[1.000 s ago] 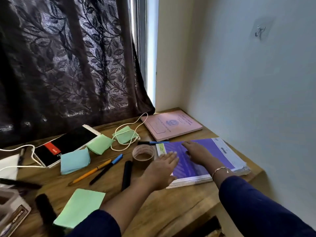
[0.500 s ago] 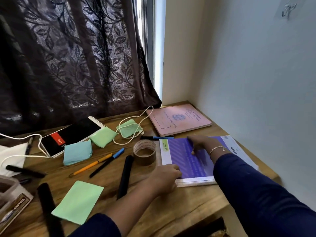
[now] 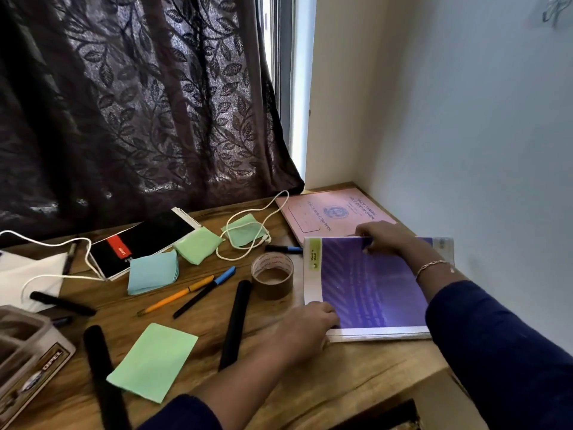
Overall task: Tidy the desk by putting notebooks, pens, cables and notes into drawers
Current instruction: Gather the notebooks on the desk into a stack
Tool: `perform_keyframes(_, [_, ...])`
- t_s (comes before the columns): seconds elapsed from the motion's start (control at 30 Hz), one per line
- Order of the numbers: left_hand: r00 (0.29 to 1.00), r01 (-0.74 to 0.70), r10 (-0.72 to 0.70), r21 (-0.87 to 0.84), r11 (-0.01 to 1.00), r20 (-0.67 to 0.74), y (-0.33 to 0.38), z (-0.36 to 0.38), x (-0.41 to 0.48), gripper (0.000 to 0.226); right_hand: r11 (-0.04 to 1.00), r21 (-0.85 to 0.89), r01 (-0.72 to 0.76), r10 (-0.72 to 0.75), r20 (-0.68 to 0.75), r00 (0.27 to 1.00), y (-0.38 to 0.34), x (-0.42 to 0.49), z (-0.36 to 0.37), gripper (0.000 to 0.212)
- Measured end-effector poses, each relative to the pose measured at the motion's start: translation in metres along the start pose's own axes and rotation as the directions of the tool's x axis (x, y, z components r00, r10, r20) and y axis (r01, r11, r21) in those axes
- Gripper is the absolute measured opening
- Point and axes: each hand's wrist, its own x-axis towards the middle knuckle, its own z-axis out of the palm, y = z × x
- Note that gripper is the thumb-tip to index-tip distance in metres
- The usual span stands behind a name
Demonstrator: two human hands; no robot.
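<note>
Notebook (purple) lies lengthwise toward the wall; left hand grips near corner; right hand fingers pinch far edge.

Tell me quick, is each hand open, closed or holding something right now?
Left hand: holding the purple notebook at its near left corner.
Right hand: holding the same notebook at its far edge.

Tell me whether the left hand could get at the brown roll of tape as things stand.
Probably yes: the brown roll of tape stands just beyond the left hand, nothing between. But that hand grips a corner of the purple notebook and must release it first.
</note>
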Motion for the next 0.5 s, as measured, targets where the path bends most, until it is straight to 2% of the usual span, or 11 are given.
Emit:
perform_keyframes(0.1, [0.999, -0.015, 0.017, 0.066, 0.998, -0.028, 0.003, 0.001, -0.005, 0.04, 0.995, 0.08, 0.058, -0.061, 0.036, 0.998, -0.001, -0.012, -0.026, 0.027])
perform_keyframes(0.17, [0.994, -0.038, 0.044, 0.065, 0.997, -0.101, 0.006, 0.001, -0.011, 0.037, 0.991, 0.11, 0.077, -0.08, 0.029, 0.996, -0.004, -0.028, -0.046, 0.031])
perform_keyframes(0.27, [0.961, -0.062, 0.023, -0.134, 0.989, -0.276, 0.018, 0.0, -0.021, 0.03, 0.983, 0.166, 0.085, -0.077, -0.053, 0.996, -0.012, -0.055, -0.082, 0.045])
perform_keyframes(0.33, [0.938, -0.031, -0.114, -0.406, 0.913, -0.328, 0.027, 0.0, -0.021, 0.027, 0.979, 0.167, 0.113, -0.085, -0.17, 0.982, -0.022, -0.078, -0.111, 0.046])
perform_keyframes(0.37, [0.925, -0.035, -0.195, -0.584, 0.811, -0.326, 0.031, -0.001, -0.018, 0.025, 0.981, 0.157, 0.116, -0.077, -0.238, 0.968, -0.028, -0.088, -0.124, 0.046])
perform_keyframes(0.43, [0.896, -0.061, -0.345, -0.845, 0.531, -0.281, 0.04, -0.013, -0.012, 0.016, 0.991, 0.102, 0.085, -0.036, -0.408, 0.912, -0.044, -0.106, -0.143, 0.042])
perform_keyframes(0.5, [0.905, -0.104, -0.399, -0.985, 0.138, -0.151, 0.046, -0.03, -0.002, 0.021, 1.0, -0.003, 0.021, -0.019, -0.56, 0.828, -0.067, -0.125, -0.154, 0.036])
